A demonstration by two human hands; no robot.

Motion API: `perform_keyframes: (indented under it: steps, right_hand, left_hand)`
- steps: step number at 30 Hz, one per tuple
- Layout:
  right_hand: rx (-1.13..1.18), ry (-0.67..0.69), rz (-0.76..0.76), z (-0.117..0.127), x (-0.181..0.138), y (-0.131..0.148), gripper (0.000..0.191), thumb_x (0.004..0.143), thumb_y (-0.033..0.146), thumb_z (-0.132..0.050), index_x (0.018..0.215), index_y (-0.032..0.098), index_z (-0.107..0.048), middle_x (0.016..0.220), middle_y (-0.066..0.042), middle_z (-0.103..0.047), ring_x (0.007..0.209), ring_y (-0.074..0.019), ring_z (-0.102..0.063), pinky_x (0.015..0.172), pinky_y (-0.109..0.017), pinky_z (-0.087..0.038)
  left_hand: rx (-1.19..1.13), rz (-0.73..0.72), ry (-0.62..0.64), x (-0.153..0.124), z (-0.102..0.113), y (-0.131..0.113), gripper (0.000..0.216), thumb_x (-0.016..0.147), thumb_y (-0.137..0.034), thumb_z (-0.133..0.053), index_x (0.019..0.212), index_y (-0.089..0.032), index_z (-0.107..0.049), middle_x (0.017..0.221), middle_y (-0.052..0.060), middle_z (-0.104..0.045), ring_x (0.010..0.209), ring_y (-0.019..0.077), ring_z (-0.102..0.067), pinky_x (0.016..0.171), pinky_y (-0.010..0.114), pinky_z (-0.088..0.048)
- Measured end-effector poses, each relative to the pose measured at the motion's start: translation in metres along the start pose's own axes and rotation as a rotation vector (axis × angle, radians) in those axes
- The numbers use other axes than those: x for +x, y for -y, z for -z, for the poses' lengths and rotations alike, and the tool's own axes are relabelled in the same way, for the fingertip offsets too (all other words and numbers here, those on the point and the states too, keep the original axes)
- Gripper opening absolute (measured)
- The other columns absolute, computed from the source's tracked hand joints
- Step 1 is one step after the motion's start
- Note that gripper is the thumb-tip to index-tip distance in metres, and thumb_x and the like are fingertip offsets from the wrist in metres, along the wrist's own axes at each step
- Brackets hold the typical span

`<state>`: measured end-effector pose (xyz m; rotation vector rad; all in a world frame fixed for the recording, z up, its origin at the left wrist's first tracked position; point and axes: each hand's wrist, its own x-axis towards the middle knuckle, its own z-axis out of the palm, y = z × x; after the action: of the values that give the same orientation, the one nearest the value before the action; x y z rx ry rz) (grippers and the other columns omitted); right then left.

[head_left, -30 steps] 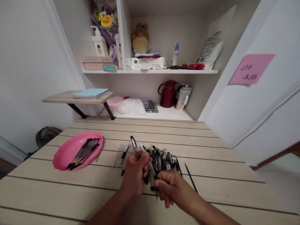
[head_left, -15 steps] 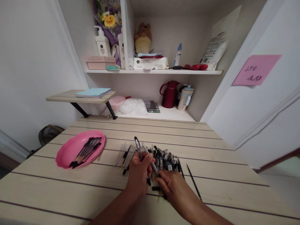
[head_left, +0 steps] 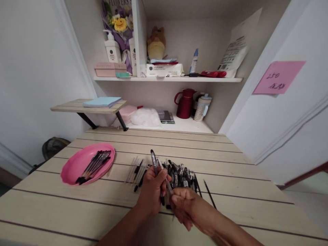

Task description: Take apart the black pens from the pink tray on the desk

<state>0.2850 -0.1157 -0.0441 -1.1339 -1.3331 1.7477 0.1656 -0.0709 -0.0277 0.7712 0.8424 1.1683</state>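
Observation:
My left hand [head_left: 150, 188] is closed around a black-capped pen [head_left: 153, 158] and a clear pen barrel [head_left: 168, 186], both tilted, above the table's front middle. The lower end of the clear barrel is pinched between the thumb and fingers of my right hand [head_left: 188, 206]. Behind my hands lies a heap of black and clear pen parts [head_left: 180, 175]. Left of it, several clear tubes [head_left: 131, 167] are spread out with a few dark pieces. A thin dark stick-like piece [head_left: 210, 194] lies alone on the right.
On the left, a pink tray [head_left: 70, 164] holds a bundle of dark pens [head_left: 96, 165]. A small raised shelf [head_left: 64, 106] with blue paper [head_left: 102, 101] stands behind it. At the back, a cabinet holds a red jug [head_left: 186, 104] and a pale cup [head_left: 202, 108].
My right hand has turned, its fingers now showing below the barrel's end. The capped pen in my left hand has shifted slightly right and stands a bit more upright.

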Motion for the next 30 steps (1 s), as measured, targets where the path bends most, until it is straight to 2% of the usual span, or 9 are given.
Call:
perform_keyframes:
  steps: [4,8,12,14,18,21,25,28,30]
  right_hand:
    - [-0.606,-0.295,0.123,-0.002,-0.002,0.007,0.020,0.078,0.033,-0.042,0.069,0.017,-0.050,0.063,-0.002,-0.057,0.046,-0.0090,-0.050,0.042,-0.019,-0.035]
    - [-0.536,-0.170,-0.025,-0.004,-0.003,0.007,0.026,0.080,0.034,-0.033,0.067,0.017,-0.048,0.050,0.002,-0.052,0.034,-0.0081,-0.043,0.035,-0.019,-0.031]
    - [-0.609,-0.328,0.162,-0.004,-0.003,0.008,0.024,0.077,0.035,-0.042,0.064,0.017,-0.049,0.059,-0.001,-0.055,0.046,-0.0091,-0.050,0.042,-0.018,-0.034]
    - [-0.438,-0.259,0.115,-0.002,-0.004,0.008,0.028,0.076,0.041,-0.045,0.063,0.016,-0.048,0.055,-0.001,-0.054,0.041,-0.0078,-0.048,0.037,-0.017,-0.031]
    - [0.170,0.099,-0.047,-0.001,-0.004,0.005,0.043,0.074,0.055,-0.043,0.072,0.013,-0.051,0.043,0.002,-0.050,0.027,-0.0045,-0.038,0.030,-0.016,-0.022]
    - [0.238,0.164,-0.072,-0.007,-0.004,0.001,0.035,0.071,0.047,-0.051,0.065,0.012,-0.050,0.039,0.004,-0.046,0.026,-0.0035,-0.035,0.030,-0.015,-0.022]
    - [-0.228,0.013,-0.168,-0.011,-0.003,0.000,0.022,0.067,0.031,-0.054,0.055,0.016,-0.044,0.045,0.003,-0.050,0.032,-0.0057,-0.040,0.033,-0.017,-0.026]
    - [-0.787,-0.220,0.040,-0.004,-0.001,0.004,0.014,0.066,0.022,-0.056,0.057,0.016,-0.048,0.057,0.001,-0.056,0.051,-0.0101,-0.051,0.047,-0.020,-0.032]
    - [-1.064,-0.287,0.126,0.000,0.002,0.007,0.008,0.070,0.020,-0.053,0.063,0.016,-0.054,0.070,-0.003,-0.060,0.064,-0.0134,-0.055,0.055,-0.022,-0.033]
  left_hand:
    - [0.048,-0.087,-0.131,-0.001,-0.003,0.006,0.030,0.061,-0.032,-0.066,0.068,-0.017,-0.041,0.053,-0.003,-0.058,0.031,0.0001,-0.029,0.029,0.011,-0.022]
    - [0.015,-0.101,-0.177,-0.002,-0.005,0.006,0.032,0.058,-0.034,-0.067,0.067,-0.017,-0.041,0.051,-0.004,-0.056,0.030,-0.0002,-0.028,0.029,0.011,-0.020]
    - [-0.025,-0.100,-0.169,-0.002,-0.005,0.003,0.033,0.058,-0.033,-0.068,0.066,-0.017,-0.040,0.052,-0.004,-0.056,0.031,-0.0001,-0.029,0.030,0.012,-0.020]
    - [-0.025,-0.084,-0.110,-0.001,-0.003,-0.001,0.032,0.060,-0.033,-0.067,0.067,-0.017,-0.040,0.053,-0.004,-0.056,0.032,-0.0002,-0.029,0.031,0.012,-0.020]
    - [-0.051,0.065,0.113,0.001,0.001,-0.007,0.027,0.064,-0.031,-0.064,0.066,-0.015,-0.043,0.055,-0.004,-0.053,0.033,-0.0012,-0.027,0.031,0.012,-0.018]
    - [-0.073,0.114,0.164,0.004,0.005,-0.006,0.025,0.065,-0.030,-0.063,0.066,-0.015,-0.043,0.056,-0.004,-0.053,0.034,-0.0016,-0.025,0.032,0.012,-0.016]
    - [0.002,0.014,-0.021,0.014,0.012,-0.005,0.026,0.064,-0.033,-0.063,0.064,-0.015,-0.043,0.052,-0.005,-0.050,0.034,-0.0007,-0.024,0.032,0.013,-0.016]
    - [0.212,-0.003,-0.052,0.022,0.021,-0.009,0.027,0.063,-0.036,-0.062,0.062,-0.016,-0.043,0.046,-0.007,-0.044,0.032,0.0010,-0.025,0.033,0.015,-0.018]
    - [0.410,-0.023,-0.057,0.026,0.027,-0.012,0.027,0.062,-0.037,-0.062,0.061,-0.017,-0.044,0.043,-0.008,-0.042,0.032,0.0026,-0.027,0.035,0.016,-0.021]
